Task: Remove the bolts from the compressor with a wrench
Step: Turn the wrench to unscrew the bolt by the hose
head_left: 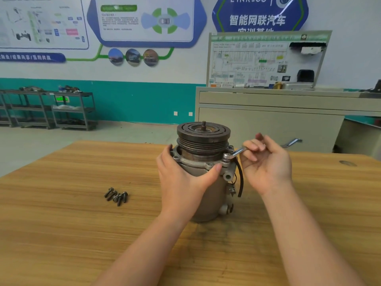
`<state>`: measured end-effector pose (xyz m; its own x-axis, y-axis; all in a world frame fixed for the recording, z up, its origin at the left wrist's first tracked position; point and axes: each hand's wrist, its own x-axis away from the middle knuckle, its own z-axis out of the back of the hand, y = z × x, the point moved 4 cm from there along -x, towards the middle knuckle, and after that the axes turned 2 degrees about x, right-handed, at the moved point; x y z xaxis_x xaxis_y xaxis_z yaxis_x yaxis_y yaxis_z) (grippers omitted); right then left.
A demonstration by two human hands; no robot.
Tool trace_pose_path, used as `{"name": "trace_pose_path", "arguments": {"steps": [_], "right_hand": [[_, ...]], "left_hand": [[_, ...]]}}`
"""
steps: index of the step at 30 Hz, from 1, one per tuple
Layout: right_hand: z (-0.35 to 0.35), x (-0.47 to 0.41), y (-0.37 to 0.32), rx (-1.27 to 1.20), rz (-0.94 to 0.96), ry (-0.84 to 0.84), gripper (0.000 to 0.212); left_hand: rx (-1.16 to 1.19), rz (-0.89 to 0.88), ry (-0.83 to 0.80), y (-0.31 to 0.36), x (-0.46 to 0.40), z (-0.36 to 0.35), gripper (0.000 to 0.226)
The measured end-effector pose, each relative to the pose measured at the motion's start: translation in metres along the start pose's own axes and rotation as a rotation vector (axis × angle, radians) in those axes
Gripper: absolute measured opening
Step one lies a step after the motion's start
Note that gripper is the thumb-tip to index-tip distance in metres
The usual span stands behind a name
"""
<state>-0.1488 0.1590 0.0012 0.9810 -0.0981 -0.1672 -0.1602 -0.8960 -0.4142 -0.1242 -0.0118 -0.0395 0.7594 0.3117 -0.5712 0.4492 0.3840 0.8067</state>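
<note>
A grey metal compressor (214, 195) stands upright on the wooden table (82, 223), its dark grooved pulley (203, 134) on top. My left hand (181, 178) grips the compressor body from the left, thumb on the flange. A silver wrench (237, 152) sits with its ring end on a bolt (226, 159) at the flange's right side. My right hand (266, 162) holds the wrench shaft with loosely bent fingers; the far wrench end (292, 142) sticks out behind the hand. Several removed bolts (116, 196) lie in a pile on the table to the left.
A black hose (240, 178) hangs down the compressor's right side. A beige cabinet (268, 124) with a display board stands behind the table. Metal shelf racks (51, 108) stand along the teal wall at the far left.
</note>
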Motion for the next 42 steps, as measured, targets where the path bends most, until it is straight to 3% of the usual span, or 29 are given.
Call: {"name": "trace_pose_path", "arguments": {"steps": [4, 7, 16, 22, 24, 26, 28, 31, 34, 39, 42], "right_hand": [[0.001, 0.007, -0.004, -0.102, 0.028, -0.037, 0.022], [0.0, 0.013, -0.011, -0.038, 0.14, 0.002, 0.022], [-0.021, 0.041, -0.011, 0.508, 0.618, -0.01, 0.013], [-0.042, 0.077, 0.012, 1.051, 1.177, -0.297, 0.006], [-0.041, 0.081, 0.024, 1.172, 1.266, -0.37, 0.019], [-0.038, 0.082, 0.028, 1.124, 1.284, -0.35, 0.021], [-0.037, 0.084, 0.025, 0.983, 1.292, -0.274, 0.009], [-0.032, 0.077, 0.014, 0.682, 1.181, -0.082, 0.01], [-0.019, 0.054, 0.001, 0.404, 0.873, 0.066, 0.017], [0.001, 0.006, 0.0, 0.065, 0.122, 0.115, 0.028], [0.009, 0.001, 0.005, 0.011, 0.001, 0.111, 0.03]], "left_hand": [[-0.005, 0.0, -0.003, 0.0, 0.0, 0.0, 0.121], [-0.002, 0.004, -0.006, 0.0, 0.0, 0.0, 0.122], [0.002, 0.003, -0.013, 0.0, -0.001, 0.0, 0.122], [-0.03, -0.005, 0.018, 0.002, -0.001, 0.0, 0.123], [-0.017, 0.005, 0.013, 0.002, -0.001, 0.001, 0.128], [-0.008, 0.009, 0.009, 0.002, -0.001, 0.001, 0.127], [-0.021, 0.001, 0.003, 0.002, -0.001, 0.001, 0.123], [-0.026, 0.002, -0.002, 0.002, -0.001, 0.0, 0.123], [-0.008, 0.004, -0.005, 0.003, 0.0, 0.001, 0.123], [-0.003, 0.005, 0.007, 0.002, 0.0, 0.001, 0.122], [-0.004, 0.004, 0.006, 0.0, -0.001, -0.001, 0.121]]}}
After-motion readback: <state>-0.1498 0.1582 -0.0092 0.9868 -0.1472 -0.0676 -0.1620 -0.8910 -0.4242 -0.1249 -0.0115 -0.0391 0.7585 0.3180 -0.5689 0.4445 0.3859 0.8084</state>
